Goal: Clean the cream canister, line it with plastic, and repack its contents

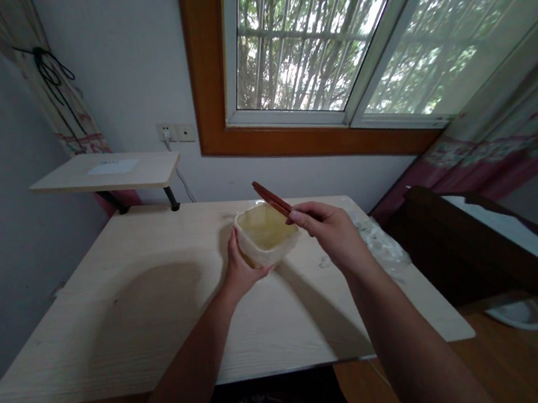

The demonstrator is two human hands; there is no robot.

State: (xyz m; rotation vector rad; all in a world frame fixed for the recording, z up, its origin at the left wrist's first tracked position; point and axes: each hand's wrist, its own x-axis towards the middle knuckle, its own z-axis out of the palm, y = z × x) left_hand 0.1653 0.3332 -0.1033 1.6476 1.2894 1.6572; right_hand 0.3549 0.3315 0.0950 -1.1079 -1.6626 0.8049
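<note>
My left hand (pixel 244 267) is wrapped round the near left side of a cream, rounded-corner, open-topped container (pixel 271 255), tilted so that its yellowish inside shows. My right hand (pixel 330 229) pinches a slim reddish-brown stick-like thing (pixel 271 198) with a tapered end. It slants up to the left over the container's right rim, and its exact kind does not show. The thumb and fingers cover its lower end. The container is above the pale wooden table (pixel 171 357); whether it touches the top is hard to tell.
Crumpled clear plastic (pixel 384 245) lies on the table's right side. A small raised shelf (pixel 57 176) with a paper label (pixel 113 167) stands at the back left. Behind are a wall socket (pixel 168 132) and a window (pixel 306 41). Dark furniture (pixel 487 243) stands at the right.
</note>
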